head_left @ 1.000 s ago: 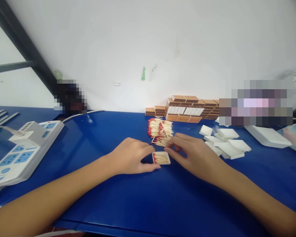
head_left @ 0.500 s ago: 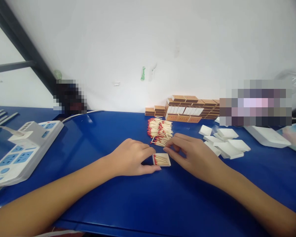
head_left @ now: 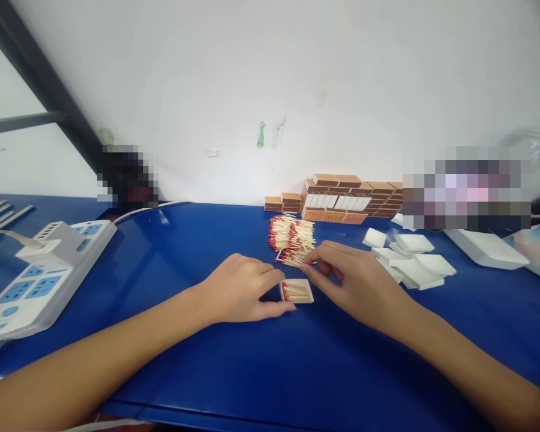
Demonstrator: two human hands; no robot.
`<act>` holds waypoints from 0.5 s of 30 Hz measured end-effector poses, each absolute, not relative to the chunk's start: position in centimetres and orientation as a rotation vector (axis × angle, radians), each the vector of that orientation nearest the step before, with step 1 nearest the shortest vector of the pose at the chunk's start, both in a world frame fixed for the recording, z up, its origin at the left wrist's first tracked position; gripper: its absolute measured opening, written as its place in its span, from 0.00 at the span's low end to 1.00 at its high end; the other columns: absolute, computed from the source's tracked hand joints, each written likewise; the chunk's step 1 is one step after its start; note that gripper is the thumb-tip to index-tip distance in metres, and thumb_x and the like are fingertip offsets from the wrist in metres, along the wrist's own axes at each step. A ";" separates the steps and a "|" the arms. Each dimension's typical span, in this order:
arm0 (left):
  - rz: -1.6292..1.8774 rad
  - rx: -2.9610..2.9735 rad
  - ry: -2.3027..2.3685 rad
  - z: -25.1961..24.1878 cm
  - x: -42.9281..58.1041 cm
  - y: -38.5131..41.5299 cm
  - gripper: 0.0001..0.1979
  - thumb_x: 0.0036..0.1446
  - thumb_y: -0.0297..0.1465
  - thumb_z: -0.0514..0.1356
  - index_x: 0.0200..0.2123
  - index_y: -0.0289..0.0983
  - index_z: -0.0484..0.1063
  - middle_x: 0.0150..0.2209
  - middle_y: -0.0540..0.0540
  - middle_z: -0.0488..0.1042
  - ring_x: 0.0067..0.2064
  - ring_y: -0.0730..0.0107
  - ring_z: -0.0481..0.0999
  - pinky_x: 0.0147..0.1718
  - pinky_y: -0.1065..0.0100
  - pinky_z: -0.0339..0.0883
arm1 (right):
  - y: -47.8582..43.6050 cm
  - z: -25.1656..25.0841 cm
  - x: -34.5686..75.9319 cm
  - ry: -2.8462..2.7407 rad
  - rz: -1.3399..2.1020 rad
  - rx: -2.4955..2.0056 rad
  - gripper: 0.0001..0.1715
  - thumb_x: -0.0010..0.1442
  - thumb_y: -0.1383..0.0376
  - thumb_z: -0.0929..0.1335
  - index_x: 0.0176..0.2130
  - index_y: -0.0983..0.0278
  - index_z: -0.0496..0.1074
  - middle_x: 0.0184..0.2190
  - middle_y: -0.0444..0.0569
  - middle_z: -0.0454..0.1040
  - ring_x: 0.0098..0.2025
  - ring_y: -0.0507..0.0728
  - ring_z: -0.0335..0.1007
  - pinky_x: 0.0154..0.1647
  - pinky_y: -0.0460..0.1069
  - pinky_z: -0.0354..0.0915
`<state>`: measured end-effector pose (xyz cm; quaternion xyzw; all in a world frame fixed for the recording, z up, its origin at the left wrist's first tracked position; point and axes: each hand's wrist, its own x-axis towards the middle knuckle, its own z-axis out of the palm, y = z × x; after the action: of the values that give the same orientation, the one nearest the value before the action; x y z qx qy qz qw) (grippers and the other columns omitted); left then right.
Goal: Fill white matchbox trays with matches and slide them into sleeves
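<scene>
One tray [head_left: 297,291] sits half-filled, left hand [head_left: 238,288] gripping it; right hand [head_left: 355,282] pinches matches from the pile [head_left: 292,239] behind it; empty trays [head_left: 414,258] wait.

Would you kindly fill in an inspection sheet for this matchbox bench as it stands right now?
Surface: blue table, glossy, bare at the front.
Job's things: small white tray partly filled with red-tipped matches; loose match pile just behind it.
Clutter: empty white trays heaped at right; brown matchbox stack along the wall.
Grips: left hand holds the tray's left end on the table; right hand has its fingertips at the near edge of the pile, beside the tray.
Cables: white power strip at left with a plugged adapter; white cable running to the wall.
Surroundings: white wall, dark metal frame at left.
</scene>
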<state>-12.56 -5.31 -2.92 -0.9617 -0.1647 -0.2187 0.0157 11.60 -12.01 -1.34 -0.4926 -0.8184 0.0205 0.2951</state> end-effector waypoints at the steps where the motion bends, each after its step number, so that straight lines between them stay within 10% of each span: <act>1: -0.682 -2.991 -0.511 -2.9 -12.6 -5.3 0.22 0.67 0.50 0.60 0.39 0.36 0.79 0.26 0.51 0.76 0.27 0.69 0.77 0.26 0.65 0.62 | -12.0 -1.4 11.6 -2.179 0.057 -1.311 0.08 0.71 0.65 0.66 0.38 0.61 0.73 0.29 0.45 0.72 0.28 0.52 0.66 0.29 0.48 0.60; 15: -0.709 -2.967 -0.661 -2.8 -12.9 -4.5 0.21 0.66 0.50 0.60 0.39 0.36 0.79 0.26 0.51 0.77 0.27 0.69 0.78 0.25 0.66 0.62 | -12.1 -1.6 11.5 -2.201 0.085 -1.296 0.05 0.70 0.66 0.67 0.40 0.61 0.74 0.27 0.42 0.72 0.25 0.51 0.65 0.28 0.47 0.60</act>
<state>-12.92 -4.47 -2.85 -0.9505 -0.2117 -0.2270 0.0102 11.54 -12.06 -1.58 -0.4856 -0.8246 0.0320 0.2885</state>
